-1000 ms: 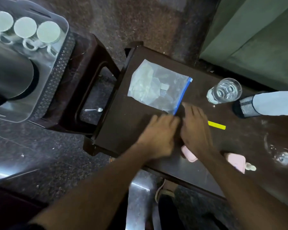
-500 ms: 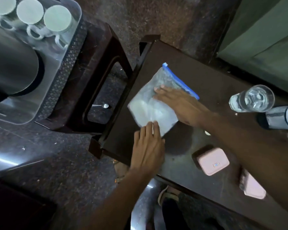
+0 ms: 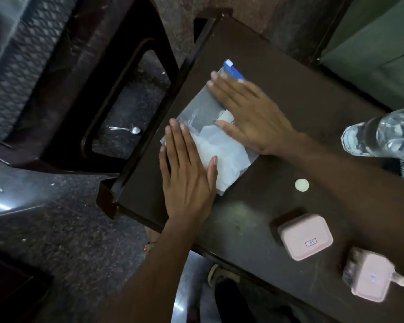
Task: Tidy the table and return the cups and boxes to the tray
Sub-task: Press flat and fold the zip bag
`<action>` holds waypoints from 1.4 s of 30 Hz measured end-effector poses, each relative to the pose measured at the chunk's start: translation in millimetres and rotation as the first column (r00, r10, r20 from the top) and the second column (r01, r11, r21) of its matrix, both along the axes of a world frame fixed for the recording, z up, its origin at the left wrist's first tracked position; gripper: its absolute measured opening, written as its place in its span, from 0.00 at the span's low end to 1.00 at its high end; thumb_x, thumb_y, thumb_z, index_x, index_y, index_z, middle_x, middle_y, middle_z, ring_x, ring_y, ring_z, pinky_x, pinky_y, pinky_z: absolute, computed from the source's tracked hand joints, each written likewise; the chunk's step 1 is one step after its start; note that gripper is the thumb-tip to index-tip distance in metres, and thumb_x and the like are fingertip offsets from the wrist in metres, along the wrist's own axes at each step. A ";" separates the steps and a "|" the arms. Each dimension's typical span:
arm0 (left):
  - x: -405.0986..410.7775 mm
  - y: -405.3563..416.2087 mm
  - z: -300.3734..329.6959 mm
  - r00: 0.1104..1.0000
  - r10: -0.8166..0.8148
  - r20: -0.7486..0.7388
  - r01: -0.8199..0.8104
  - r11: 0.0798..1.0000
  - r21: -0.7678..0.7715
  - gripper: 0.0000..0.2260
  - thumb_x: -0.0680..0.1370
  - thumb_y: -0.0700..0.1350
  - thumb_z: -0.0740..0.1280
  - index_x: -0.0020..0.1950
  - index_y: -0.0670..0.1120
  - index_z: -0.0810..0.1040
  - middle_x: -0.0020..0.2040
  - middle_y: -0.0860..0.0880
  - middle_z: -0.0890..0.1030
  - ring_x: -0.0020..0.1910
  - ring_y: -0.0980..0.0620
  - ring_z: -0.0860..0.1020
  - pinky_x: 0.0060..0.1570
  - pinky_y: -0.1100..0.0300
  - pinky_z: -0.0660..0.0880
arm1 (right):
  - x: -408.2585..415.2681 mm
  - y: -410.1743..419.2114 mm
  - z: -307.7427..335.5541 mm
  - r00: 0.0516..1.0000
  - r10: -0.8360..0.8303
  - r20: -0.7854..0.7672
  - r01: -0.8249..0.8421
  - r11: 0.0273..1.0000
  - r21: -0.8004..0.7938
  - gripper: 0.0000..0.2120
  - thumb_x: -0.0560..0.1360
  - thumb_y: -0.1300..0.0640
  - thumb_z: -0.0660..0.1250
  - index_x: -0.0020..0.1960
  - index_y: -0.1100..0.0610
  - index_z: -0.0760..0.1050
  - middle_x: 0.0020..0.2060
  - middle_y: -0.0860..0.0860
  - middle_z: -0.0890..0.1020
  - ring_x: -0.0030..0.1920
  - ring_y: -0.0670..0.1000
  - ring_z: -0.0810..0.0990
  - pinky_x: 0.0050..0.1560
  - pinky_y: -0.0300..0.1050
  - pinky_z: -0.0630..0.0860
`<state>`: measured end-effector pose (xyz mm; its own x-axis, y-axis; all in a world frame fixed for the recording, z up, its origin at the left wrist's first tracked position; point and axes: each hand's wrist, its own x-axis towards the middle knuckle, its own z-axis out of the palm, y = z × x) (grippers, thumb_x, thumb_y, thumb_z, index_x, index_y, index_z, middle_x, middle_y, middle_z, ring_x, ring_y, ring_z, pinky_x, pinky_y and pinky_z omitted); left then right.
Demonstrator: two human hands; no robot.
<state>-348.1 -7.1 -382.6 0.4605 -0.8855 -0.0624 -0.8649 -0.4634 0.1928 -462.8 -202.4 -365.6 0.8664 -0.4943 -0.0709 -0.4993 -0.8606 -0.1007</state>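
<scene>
Both hands flat, fingers spread, gripping nothing, pressing the zip bag (image 3: 210,145) on the counter (image 3: 278,73); pink boxes (image 3: 304,236) lie nearer the right hand (image 3: 250,113) than the left hand (image 3: 187,176).

Both forearms are bare up to the frame's edge, with no sleeves, watch or rings showing. The left hand (image 3: 187,178) and right hand (image 3: 250,113) have short, pale fingernails. Below the table edge, a light shoe (image 3: 222,275) with a dark trouser leg above it shows.
</scene>
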 end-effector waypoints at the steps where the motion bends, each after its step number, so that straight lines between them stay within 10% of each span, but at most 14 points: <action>1: -0.5 -0.3 -0.8 1.000 -0.006 0.009 0.006 1.000 -0.003 0.36 0.88 0.61 0.50 0.87 0.39 0.45 0.88 0.41 0.46 0.87 0.45 0.46 0.85 0.45 0.52 | -4.1 -10.0 0.2 1.000 -0.003 -0.009 0.003 1.000 -0.029 0.31 0.87 0.44 0.48 0.86 0.53 0.45 0.85 0.49 0.49 0.85 0.47 0.47 0.84 0.53 0.55; 7: -3.6 -1.9 10.6 1.000 0.006 -0.003 -0.006 0.998 0.067 0.36 0.88 0.61 0.51 0.87 0.39 0.44 0.88 0.41 0.43 0.87 0.45 0.44 0.85 0.43 0.52 | -10.8 -26.6 12.1 0.997 -0.067 0.032 0.068 0.997 -0.025 0.29 0.88 0.47 0.49 0.86 0.52 0.45 0.85 0.48 0.50 0.85 0.46 0.48 0.83 0.51 0.55; 11: -7.9 4.7 24.5 1.000 0.014 -0.014 -0.012 0.991 0.137 0.38 0.88 0.63 0.49 0.87 0.39 0.42 0.88 0.41 0.42 0.87 0.45 0.44 0.83 0.41 0.56 | -33.3 -14.9 26.7 0.830 -0.476 0.290 0.448 0.880 0.160 0.28 0.84 0.47 0.62 0.81 0.55 0.63 0.77 0.52 0.70 0.76 0.53 0.69 0.75 0.52 0.67; 23: -10.6 6.9 45.0 1.000 0.001 -0.024 0.006 0.962 0.273 0.39 0.87 0.65 0.48 0.87 0.38 0.43 0.87 0.40 0.42 0.87 0.43 0.46 0.78 0.38 0.60 | -4.0 -2.0 56.8 0.656 -0.754 -0.024 0.637 0.537 0.553 0.09 0.72 0.55 0.77 0.50 0.56 0.83 0.43 0.49 0.81 0.46 0.51 0.81 0.44 0.42 0.70; 35: 2.2 4.8 64.2 0.988 -0.045 -0.146 0.083 0.961 0.265 0.38 0.87 0.63 0.52 0.87 0.39 0.49 0.87 0.38 0.50 0.85 0.40 0.54 0.77 0.40 0.62 | 2.4 73.7 68.6 0.852 -0.520 0.061 0.497 0.840 0.218 0.11 0.75 0.66 0.68 0.55 0.55 0.74 0.53 0.53 0.76 0.52 0.55 0.76 0.51 0.52 0.75; 42: 39.1 0.8 79.8 0.975 -0.091 -0.205 0.100 0.994 0.034 0.30 0.85 0.49 0.63 0.84 0.42 0.60 0.83 0.43 0.64 0.81 0.44 0.64 0.76 0.45 0.62 | 4.0 102.6 43.6 0.868 -0.496 0.028 0.478 0.848 0.229 0.15 0.81 0.65 0.65 0.67 0.57 0.74 0.60 0.55 0.76 0.57 0.55 0.76 0.57 0.53 0.77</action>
